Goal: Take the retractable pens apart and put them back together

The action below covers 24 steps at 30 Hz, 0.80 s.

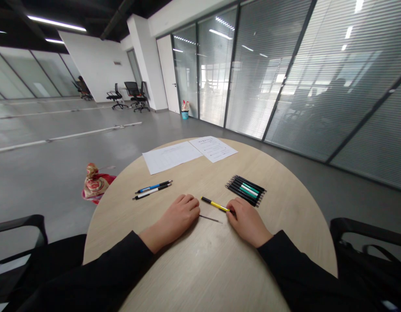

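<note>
My left hand [181, 215] is closed, fingers curled down close over the table. A thin dark pen refill [209, 218] with a pale tip sticks out from under its fingers towards the right. My right hand [247, 220] pinches one end of a yellow and black pen [216, 205], whose other end points left towards my left hand. Beyond my left hand lie a blue and black pen [153, 186] and a white and black pen [151, 192], side by side. Past my right hand, several black pens [246, 190] with green or white bands form a neat row.
Two printed sheets [172, 156] lie at the far side of the round wooden table [200, 268]. A chair armrest [21, 223] stands at the left and another chair [369, 234] at the right. A red and beige bag [95, 184] is on the floor at left.
</note>
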Each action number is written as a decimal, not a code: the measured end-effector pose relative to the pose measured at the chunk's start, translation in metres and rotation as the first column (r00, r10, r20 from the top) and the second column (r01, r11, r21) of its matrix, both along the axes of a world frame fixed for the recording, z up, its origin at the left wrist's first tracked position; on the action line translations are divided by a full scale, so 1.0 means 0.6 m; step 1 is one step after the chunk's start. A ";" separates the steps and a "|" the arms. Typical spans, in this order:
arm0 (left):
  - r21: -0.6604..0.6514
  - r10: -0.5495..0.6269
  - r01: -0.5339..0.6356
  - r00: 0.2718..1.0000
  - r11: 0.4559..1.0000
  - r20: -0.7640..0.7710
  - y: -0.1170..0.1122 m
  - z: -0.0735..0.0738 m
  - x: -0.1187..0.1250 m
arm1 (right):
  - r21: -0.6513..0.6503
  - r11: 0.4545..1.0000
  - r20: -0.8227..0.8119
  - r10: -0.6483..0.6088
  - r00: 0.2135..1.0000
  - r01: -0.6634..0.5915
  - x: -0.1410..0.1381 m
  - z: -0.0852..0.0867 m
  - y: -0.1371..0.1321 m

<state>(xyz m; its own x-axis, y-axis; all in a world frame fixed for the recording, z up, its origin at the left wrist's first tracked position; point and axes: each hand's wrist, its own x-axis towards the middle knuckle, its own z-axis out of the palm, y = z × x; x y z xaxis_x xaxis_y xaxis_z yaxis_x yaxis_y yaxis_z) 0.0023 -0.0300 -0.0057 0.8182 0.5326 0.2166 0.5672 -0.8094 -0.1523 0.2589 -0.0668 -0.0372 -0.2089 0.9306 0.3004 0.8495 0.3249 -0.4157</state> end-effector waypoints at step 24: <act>-0.032 0.084 -0.079 0.979 0.996 0.186 0.006 0.010 -0.022 | -0.037 0.999 0.019 -0.021 1.000 0.022 0.003 0.006 -0.002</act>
